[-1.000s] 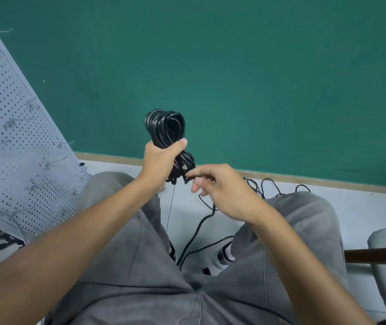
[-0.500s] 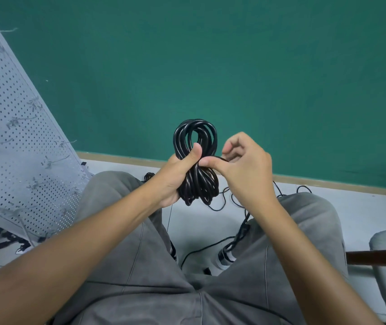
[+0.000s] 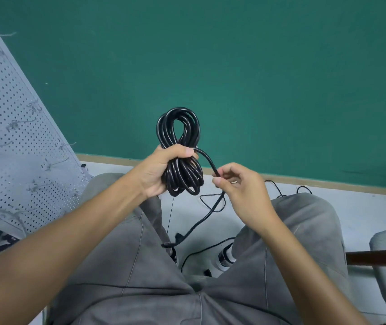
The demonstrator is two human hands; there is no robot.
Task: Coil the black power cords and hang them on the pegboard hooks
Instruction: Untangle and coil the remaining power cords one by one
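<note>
My left hand grasps the coiled black power cord at its waist, thumb across the front of the bundle; loops rise above my fist and hang below it, in front of the green wall. One free strand leaves the bundle at my thumb, arcs to the right and passes into my right hand, which pinches it between thumb and fingertips, just beside the coil but not touching it. Below that hand the strand drops between my knees toward the floor, where more thin black cord lies loose. The pegboard leans at my left, well apart from the coil, its small hooks showing along its face.
</note>
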